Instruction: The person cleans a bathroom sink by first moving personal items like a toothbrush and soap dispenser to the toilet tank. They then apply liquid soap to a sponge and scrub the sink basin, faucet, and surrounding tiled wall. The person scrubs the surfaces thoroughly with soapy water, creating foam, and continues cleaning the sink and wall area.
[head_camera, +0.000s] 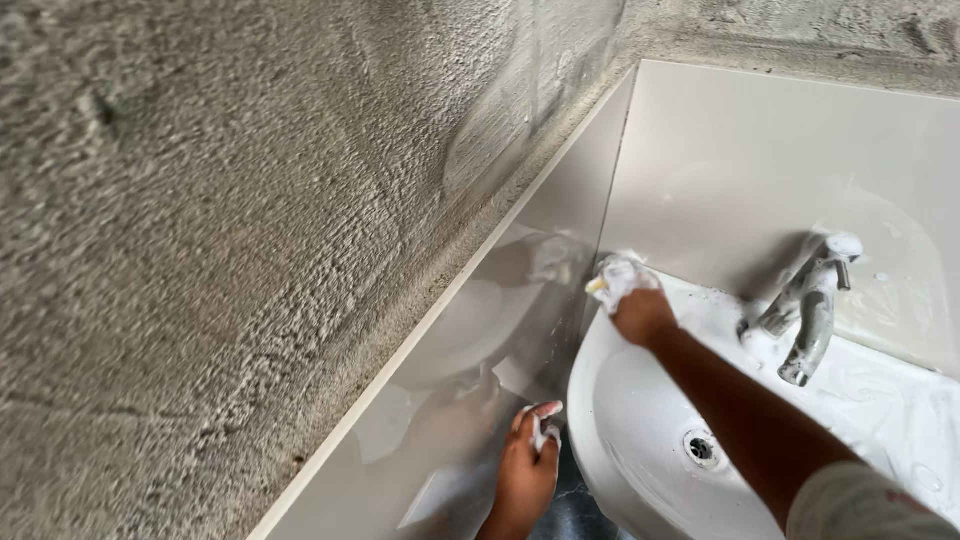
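Head view: the right hand (642, 315) is clenched on a foamy white-and-yellow scrubbing sponge (612, 277), pressed to the rear left rim of the glossy white ceramic wash basin (640, 420), at the corner of the pale glazed wall tiles (760, 160). The left hand (527, 470) pinches 1 small white soapy wad (541, 425) beside the basin. Judging from this, short firm strokes along the rim suit, keeping clear of the lather-coated metal tap (810, 305).

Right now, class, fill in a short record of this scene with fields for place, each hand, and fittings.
Place: white basin in a tiled corner, rough grey wall above
Right hand: presses a soapy sponge at the basin's back rim
Left hand: beside the basin's edge, foam on the fingers
Fittings: soapy tap, drain
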